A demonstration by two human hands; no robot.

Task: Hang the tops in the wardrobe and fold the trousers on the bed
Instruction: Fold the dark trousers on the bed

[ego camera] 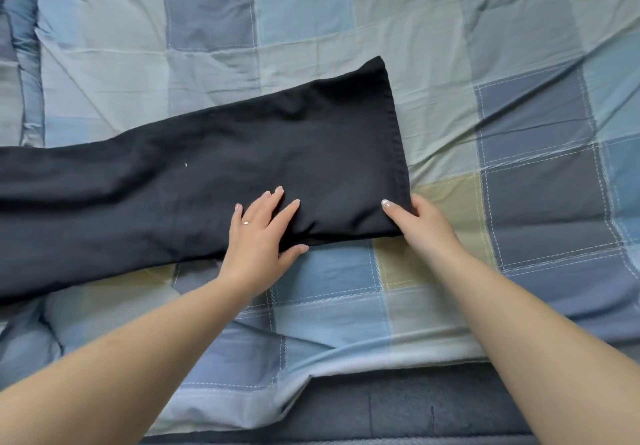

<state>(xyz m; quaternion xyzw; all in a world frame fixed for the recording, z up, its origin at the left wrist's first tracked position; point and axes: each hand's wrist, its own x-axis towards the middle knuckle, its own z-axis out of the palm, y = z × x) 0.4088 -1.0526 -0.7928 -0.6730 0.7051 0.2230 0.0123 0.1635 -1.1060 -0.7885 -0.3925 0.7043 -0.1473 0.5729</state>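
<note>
A pair of black trousers (207,174) lies flat across the bed, its legs stacked, running from the left edge of view to a hemmed cuff at the centre right. My left hand (259,233) rests on the leg near its front edge with fingers spread and straight, the thumb at the fabric's edge. My right hand (422,223) pinches the near corner of the cuff, thumb on top and fingers tucked under the cloth. The waist end is out of view to the left.
A checked bedcover (485,81) in blue, green and grey squares spreads under everything, with creases to the right. The bed's front edge and a dark mattress side (398,406) run along the bottom. A padded fold of bedding (20,63) lies at the far left.
</note>
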